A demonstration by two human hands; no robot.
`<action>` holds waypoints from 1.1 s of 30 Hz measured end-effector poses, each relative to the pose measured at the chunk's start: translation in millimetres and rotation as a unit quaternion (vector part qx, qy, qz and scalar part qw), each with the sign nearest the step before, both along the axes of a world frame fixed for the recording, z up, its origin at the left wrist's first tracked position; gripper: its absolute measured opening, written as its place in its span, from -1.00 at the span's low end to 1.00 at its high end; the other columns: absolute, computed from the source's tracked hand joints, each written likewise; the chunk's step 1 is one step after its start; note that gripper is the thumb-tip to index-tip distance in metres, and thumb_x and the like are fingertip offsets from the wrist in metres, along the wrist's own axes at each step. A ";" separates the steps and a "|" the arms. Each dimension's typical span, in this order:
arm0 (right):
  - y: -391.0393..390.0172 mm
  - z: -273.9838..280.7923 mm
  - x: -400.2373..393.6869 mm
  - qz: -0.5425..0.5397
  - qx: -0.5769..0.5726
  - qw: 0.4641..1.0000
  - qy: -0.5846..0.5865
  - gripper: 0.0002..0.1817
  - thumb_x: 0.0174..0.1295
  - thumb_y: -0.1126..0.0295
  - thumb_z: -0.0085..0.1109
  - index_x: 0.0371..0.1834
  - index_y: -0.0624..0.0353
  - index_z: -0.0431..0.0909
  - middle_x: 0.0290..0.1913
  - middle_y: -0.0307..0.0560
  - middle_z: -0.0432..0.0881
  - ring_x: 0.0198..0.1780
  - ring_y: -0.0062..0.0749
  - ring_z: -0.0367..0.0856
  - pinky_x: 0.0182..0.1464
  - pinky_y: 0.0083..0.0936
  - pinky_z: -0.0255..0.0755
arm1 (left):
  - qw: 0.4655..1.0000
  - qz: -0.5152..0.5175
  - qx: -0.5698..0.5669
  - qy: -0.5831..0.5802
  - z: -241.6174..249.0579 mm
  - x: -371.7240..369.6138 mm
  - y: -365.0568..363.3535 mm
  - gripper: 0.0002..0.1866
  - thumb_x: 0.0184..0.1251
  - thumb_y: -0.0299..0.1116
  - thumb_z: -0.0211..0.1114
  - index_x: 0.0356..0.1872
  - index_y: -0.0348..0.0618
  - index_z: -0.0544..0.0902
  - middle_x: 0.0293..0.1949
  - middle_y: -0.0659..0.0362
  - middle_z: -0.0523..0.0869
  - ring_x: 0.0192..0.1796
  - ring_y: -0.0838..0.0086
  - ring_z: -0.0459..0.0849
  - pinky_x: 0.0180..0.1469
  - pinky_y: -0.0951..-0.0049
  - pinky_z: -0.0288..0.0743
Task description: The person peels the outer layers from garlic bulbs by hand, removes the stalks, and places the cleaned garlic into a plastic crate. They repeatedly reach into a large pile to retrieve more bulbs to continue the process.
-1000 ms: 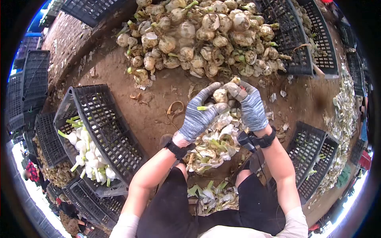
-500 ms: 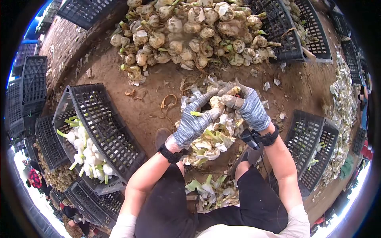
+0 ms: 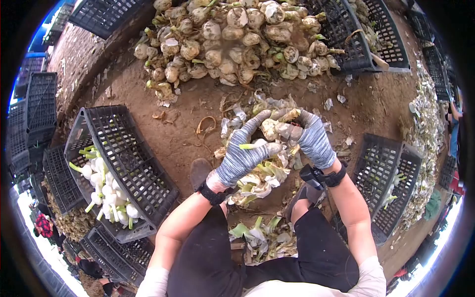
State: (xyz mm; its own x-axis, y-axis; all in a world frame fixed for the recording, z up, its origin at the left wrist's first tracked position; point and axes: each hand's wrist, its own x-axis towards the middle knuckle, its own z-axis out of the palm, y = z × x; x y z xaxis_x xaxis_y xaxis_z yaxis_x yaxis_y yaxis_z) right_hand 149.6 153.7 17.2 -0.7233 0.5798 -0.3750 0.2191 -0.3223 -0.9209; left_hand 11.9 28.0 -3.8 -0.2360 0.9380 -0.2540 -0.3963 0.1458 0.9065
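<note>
Both hands wear grey knit gloves and meet in front of my knees. My left hand [image 3: 242,153] is closed around a garlic bulb [image 3: 269,128], its pale, dirt-marked head showing between thumb and fingers. A green stem end [image 3: 246,146] pokes out on the palm side of that hand. My right hand [image 3: 312,141] presses its fingertips against the bulb's right side, thumb above, pinching at the outer skin. Part of the bulb is hidden by the fingers. Below the hands lies a heap of stripped garlic skins [image 3: 262,184] on the ground.
A large pile of unpeeled garlic [image 3: 213,49] lies ahead. On the left, a tilted black crate [image 3: 136,153] holds clean white garlic [image 3: 111,195]. Another black crate [image 3: 378,168] stands at right with a few stems inside. More crates [image 3: 346,37] lie beyond.
The hands stay together on the bulb with small finger shifts; more of the green stem shows by the left palm. The view has tilted slightly.
</note>
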 end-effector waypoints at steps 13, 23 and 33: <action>-0.4 15.6 12.0 0.039 -0.044 0.996 -0.063 -0.70 0.10 0.41 0.23 -0.12 0.33 0.60 -0.31 -0.21 0.65 -0.31 -0.67 0.56 -0.24 -0.68 0.46 | 0.911 -0.089 -0.047 -0.400 -14.4 -1.7 4.3 -0.39 0.31 0.20 -0.06 -0.25 -0.26 0.55 -0.50 0.05 0.64 -0.57 0.35 0.63 -0.58 0.42 0.51; -13.3 7.4 7.9 -0.066 -0.151 0.986 0.024 -0.63 0.16 0.38 0.24 0.00 0.34 0.51 -0.17 -0.13 0.63 -0.24 -0.58 0.60 -0.17 -0.63 0.51 | 0.968 -0.005 0.037 0.250 2.3 5.1 7.6 -0.61 0.42 -0.20 0.00 0.05 -0.31 0.50 -0.20 0.17 0.62 -0.23 0.59 0.51 -0.17 0.53 0.43; -27.9 -4.6 15.3 -0.104 -0.023 0.992 -0.063 -0.75 0.11 0.47 0.16 -0.16 0.36 0.58 -0.31 -0.16 0.65 -0.32 -0.62 0.56 -0.26 -0.61 0.48 | 0.989 0.019 0.037 0.145 -11.2 10.5 1.5 -0.48 0.18 -0.43 0.36 0.14 -0.30 0.37 0.04 0.13 0.54 0.04 0.51 0.53 0.09 0.44 0.46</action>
